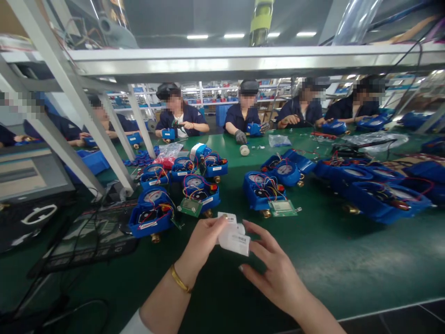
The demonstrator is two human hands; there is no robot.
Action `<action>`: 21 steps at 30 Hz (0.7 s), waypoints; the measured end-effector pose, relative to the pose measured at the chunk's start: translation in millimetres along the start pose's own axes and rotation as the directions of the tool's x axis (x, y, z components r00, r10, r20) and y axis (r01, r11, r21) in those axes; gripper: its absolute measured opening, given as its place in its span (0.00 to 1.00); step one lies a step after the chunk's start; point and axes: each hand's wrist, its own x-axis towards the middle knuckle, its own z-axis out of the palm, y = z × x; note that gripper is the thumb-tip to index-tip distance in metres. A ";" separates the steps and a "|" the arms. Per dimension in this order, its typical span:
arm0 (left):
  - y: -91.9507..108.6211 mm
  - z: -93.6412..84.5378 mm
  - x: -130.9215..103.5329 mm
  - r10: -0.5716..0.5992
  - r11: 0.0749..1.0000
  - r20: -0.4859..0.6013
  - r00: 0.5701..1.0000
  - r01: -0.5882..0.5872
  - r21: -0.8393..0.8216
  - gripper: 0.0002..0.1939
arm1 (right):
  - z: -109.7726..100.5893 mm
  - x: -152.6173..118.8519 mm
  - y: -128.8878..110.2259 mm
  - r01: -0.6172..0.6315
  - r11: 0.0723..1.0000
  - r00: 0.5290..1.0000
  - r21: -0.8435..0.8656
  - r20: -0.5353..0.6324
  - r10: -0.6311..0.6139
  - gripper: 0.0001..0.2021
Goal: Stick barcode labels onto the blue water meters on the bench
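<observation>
My left hand pinches a small roll of white barcode labels above the green bench, its thumb on top. To the right of the labels, my right hand is open, fingers apart, with the fingertips close to the strip's edge; whether they touch it I cannot tell. Just beyond, a blue meter housing lies with its wires exposed and a green circuit board in front of it. Left of that, another blue meter stands in a group of several with brass fittings and loose wires.
More blue meters crowd the right side. A laptop-like black device with cables lies at the left, below slanting metal posts. A shelf beam crosses overhead. Several co-workers sit opposite; one gloved hand is near a white roll.
</observation>
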 end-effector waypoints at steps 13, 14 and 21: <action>-1.1 4.0 0.3 0.035 0.985 -0.198 0.980 -0.067 -0.159 0.22 | 10.2 -12.7 -2.1 -0.478 0.758 0.872 0.443 0.338 0.353 0.20; -1.3 4.0 0.8 0.034 0.984 -0.204 0.978 -0.068 -0.166 0.22 | 9.5 -14.7 -2.3 -0.486 0.742 0.869 0.462 0.348 0.352 0.20; -11.9 -0.7 13.1 0.008 0.973 -0.271 0.963 -0.070 -0.221 0.28 | -14.9 -26.8 -17.9 -0.481 0.784 0.866 0.393 0.352 0.355 0.11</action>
